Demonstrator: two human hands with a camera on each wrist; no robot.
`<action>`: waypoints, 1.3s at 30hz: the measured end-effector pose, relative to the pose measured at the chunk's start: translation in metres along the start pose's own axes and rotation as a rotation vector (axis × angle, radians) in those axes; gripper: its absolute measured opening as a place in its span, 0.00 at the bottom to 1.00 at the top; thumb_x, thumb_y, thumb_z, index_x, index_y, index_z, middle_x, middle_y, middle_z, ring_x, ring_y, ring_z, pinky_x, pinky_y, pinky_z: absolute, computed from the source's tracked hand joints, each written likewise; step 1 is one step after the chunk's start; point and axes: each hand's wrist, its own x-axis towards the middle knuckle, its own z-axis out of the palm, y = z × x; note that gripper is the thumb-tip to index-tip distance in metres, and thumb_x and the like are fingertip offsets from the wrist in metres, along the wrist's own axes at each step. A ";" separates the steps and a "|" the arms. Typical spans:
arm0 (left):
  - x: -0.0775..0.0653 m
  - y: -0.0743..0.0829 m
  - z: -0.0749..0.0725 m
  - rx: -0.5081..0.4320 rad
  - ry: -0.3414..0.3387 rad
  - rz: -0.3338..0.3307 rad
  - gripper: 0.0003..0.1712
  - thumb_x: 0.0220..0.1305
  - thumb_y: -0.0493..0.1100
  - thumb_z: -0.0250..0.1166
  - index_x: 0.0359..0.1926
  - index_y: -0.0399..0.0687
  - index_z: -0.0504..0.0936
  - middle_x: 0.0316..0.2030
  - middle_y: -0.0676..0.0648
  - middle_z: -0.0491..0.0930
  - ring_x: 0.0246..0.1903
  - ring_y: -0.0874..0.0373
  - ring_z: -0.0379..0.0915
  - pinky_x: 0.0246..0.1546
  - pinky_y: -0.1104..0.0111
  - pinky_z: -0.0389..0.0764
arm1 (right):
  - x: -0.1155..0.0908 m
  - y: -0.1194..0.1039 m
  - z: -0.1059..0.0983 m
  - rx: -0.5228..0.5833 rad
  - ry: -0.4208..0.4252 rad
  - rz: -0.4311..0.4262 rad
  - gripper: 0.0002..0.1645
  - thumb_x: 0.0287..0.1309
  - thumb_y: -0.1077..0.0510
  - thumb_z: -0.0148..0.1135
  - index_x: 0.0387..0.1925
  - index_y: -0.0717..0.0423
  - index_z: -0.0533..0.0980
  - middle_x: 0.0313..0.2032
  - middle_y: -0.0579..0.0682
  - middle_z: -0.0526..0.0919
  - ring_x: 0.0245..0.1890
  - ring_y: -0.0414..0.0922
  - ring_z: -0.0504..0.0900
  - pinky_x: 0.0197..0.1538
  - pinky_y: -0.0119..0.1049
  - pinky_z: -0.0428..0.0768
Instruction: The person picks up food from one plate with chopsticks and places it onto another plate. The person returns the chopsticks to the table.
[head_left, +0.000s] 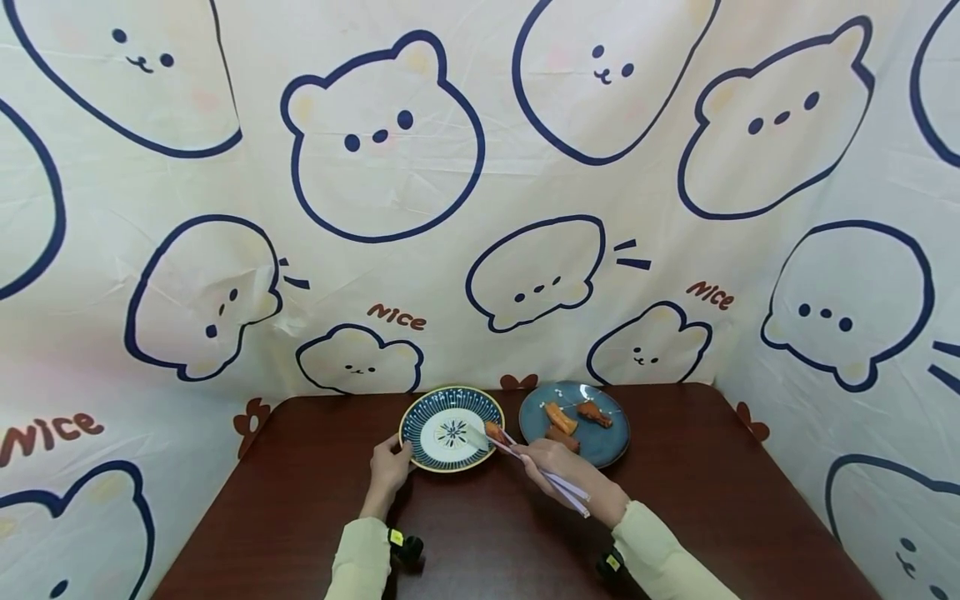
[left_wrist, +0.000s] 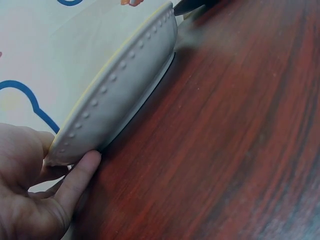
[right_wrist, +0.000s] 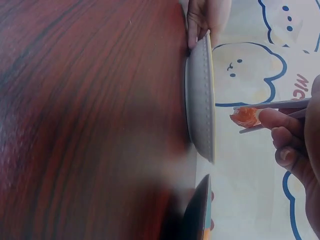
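My left hand [head_left: 389, 467] grips the near left rim of a patterned plate [head_left: 453, 429] with a blue-striped border and yellow edge. In the left wrist view, the fingers lie at the rim and a fingertip touches the white outer side of the plate [left_wrist: 120, 95]. Pale chopsticks [head_left: 558, 482] are in my right hand [head_left: 558, 467], their tips pinching a glossy orange-brown piece of food [right_wrist: 245, 117]. That piece hangs above the patterned plate's right side. Partly behind my right hand sits a blue plate [head_left: 618, 446] with a drumstick [head_left: 594, 413] and other browned pieces.
Both plates stand near the back edge of a dark red-brown wooden table [head_left: 480, 542]. A pale cloth [head_left: 450, 275] printed with cartoon bears hangs behind and along both sides. Each wrist carries a small black camera [head_left: 407, 547].
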 end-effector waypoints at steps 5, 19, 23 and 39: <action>-0.001 -0.001 0.000 -0.015 -0.009 -0.004 0.28 0.77 0.39 0.50 0.72 0.27 0.64 0.56 0.26 0.77 0.50 0.40 0.83 0.45 0.60 0.88 | 0.003 -0.002 0.003 0.022 -0.062 0.044 0.21 0.77 0.57 0.47 0.61 0.59 0.80 0.36 0.45 0.84 0.34 0.35 0.76 0.41 0.27 0.81; 0.001 -0.001 0.000 -0.009 -0.012 -0.009 0.28 0.77 0.39 0.51 0.71 0.27 0.65 0.56 0.26 0.77 0.51 0.39 0.82 0.45 0.60 0.87 | 0.011 -0.006 0.015 0.066 -0.054 -0.012 0.21 0.77 0.57 0.48 0.61 0.59 0.80 0.35 0.44 0.83 0.32 0.33 0.74 0.38 0.22 0.77; 0.000 -0.002 0.000 -0.013 -0.016 -0.010 0.28 0.77 0.39 0.51 0.72 0.27 0.64 0.56 0.26 0.77 0.51 0.39 0.82 0.45 0.61 0.87 | 0.014 -0.009 0.017 0.053 -0.049 -0.023 0.22 0.77 0.56 0.48 0.61 0.58 0.80 0.34 0.44 0.82 0.31 0.32 0.73 0.35 0.21 0.76; 0.001 -0.002 0.000 -0.020 -0.021 -0.010 0.29 0.77 0.38 0.50 0.73 0.27 0.63 0.58 0.26 0.76 0.51 0.40 0.83 0.46 0.60 0.87 | 0.027 -0.007 0.030 0.097 -0.116 -0.003 0.23 0.78 0.55 0.45 0.62 0.58 0.79 0.38 0.45 0.83 0.32 0.33 0.74 0.36 0.21 0.76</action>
